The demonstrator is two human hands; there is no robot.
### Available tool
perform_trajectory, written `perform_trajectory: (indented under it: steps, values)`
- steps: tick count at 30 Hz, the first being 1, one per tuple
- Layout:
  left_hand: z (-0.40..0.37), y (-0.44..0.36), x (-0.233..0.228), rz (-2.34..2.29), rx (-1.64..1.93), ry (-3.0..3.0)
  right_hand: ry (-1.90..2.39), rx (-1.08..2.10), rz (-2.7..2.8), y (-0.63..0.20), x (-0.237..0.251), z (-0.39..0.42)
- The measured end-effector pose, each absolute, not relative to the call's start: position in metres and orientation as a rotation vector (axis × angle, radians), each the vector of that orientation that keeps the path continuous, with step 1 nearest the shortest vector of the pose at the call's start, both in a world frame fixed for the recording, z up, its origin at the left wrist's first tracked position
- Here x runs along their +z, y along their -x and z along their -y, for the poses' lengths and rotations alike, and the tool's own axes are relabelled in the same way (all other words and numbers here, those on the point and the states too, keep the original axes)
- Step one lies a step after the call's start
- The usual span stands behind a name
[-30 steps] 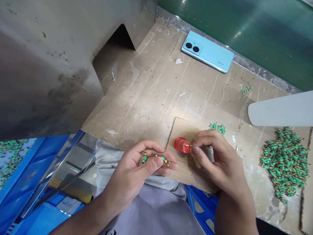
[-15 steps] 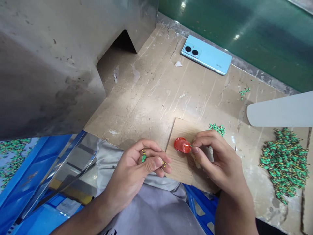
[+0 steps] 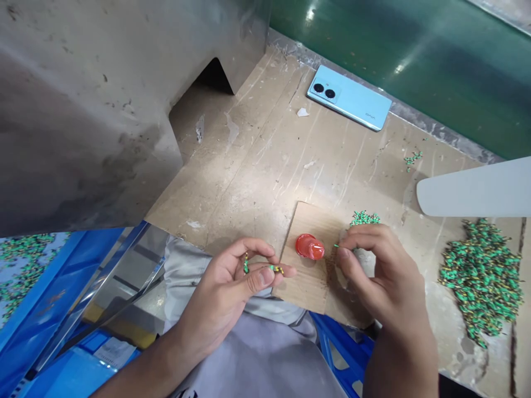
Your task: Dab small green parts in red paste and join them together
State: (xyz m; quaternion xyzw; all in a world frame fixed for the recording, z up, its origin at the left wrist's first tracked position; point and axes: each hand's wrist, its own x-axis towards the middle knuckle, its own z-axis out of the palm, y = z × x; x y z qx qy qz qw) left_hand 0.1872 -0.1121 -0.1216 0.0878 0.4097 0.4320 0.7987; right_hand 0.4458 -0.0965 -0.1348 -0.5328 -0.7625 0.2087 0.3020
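My left hand [image 3: 244,276] is closed on small green-and-yellow pieces [image 3: 277,269]; one sits under the thumb tip and another shows among the curled fingers. My right hand [image 3: 377,271] pinches a tiny green piece [image 3: 336,245], whose end pokes out past thumb and forefinger. Between the hands, a red cap-like dish with glossy red stuff [image 3: 310,247] rests on a cardboard piece [image 3: 307,215]. Behind my right hand lies a small heap of green pieces [image 3: 365,217]. A round greyish thing, partly hidden, shows beneath the right fingers.
A large pile of green-and-yellow pieces [image 3: 481,282] lies at the right, below a white arm-like object [image 3: 473,188]. A light blue phone [image 3: 350,98] lies at the back. A grey metal housing [image 3: 91,121] stands at the left, over a blue bin [image 3: 78,271] holding more pieces.
My right hand has drawn back to the right, taking its green piece away from the red dish. In my left hand the pieces have shifted slightly.
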Motion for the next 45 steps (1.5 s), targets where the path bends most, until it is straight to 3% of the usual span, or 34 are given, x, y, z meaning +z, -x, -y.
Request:
perform_trajectory:
  steps: [6,31,37,45]
  values:
    - [0.111,-0.186,-0.123,-0.842,0.981,-0.115,1.531,0.157,2.056,-0.451,-0.148,0.114]
    - [0.113,-0.194,-0.125,-0.799,0.944,-0.057,1.501,0.203,1.883,-0.451,-0.159,0.116]
    - [0.120,-0.199,-0.127,-0.865,1.006,-0.211,1.397,0.389,1.481,-0.418,-0.133,0.143]
    - [0.133,-0.194,-0.124,-0.945,0.960,-0.438,1.186,1.131,1.237,-0.355,-0.111,0.161]
